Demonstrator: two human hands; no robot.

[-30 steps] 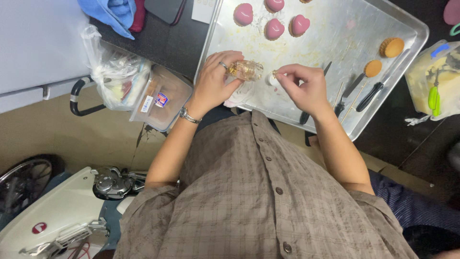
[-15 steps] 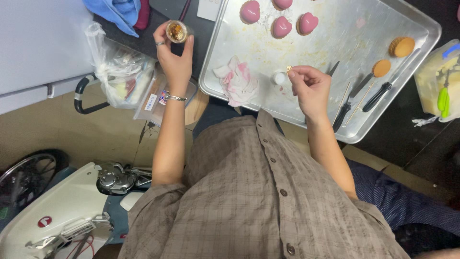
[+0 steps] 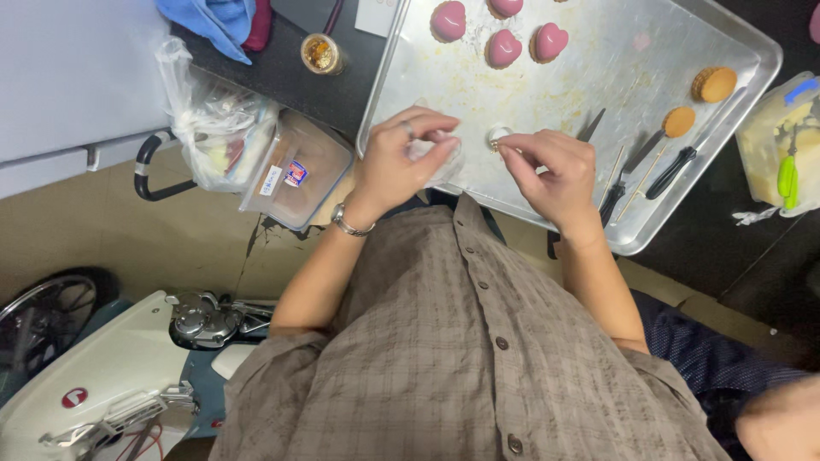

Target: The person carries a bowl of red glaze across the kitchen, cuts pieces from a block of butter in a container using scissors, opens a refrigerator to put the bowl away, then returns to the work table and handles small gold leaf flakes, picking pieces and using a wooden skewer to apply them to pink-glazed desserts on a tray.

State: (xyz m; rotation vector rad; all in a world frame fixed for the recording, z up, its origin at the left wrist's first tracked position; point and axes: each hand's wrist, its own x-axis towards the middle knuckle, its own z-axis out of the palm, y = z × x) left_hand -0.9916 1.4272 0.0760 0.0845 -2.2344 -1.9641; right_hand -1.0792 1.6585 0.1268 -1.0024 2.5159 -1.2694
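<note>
My left hand (image 3: 400, 162), with a ring and a wristwatch, is closed over a crumpled clear wrapper (image 3: 436, 155) at the near left edge of a metal baking tray (image 3: 598, 43). My right hand (image 3: 553, 169) pinches at a small white round cap (image 3: 498, 134) on the tray, just right of the wrapper. A small open jar with gold contents (image 3: 320, 53) stands alone on the black counter, left of the tray. Three pink heart-shaped pastries (image 3: 502, 47) sit at the tray's far side.
Two round tan tart shells (image 3: 714, 83) and black-handled tools (image 3: 670, 173) lie on the tray's right part. A plastic bag (image 3: 213, 128) and a clear lidded box (image 3: 299, 171) hang at the counter's left edge. A tub with a green utensil (image 3: 786, 137) stands at right. A scooter (image 3: 128, 376) is parked below.
My left hand carried the small jar from the tray to the black counter, left it there, and came back onto the crumpled wrapper. My right hand stayed at the white cap.
</note>
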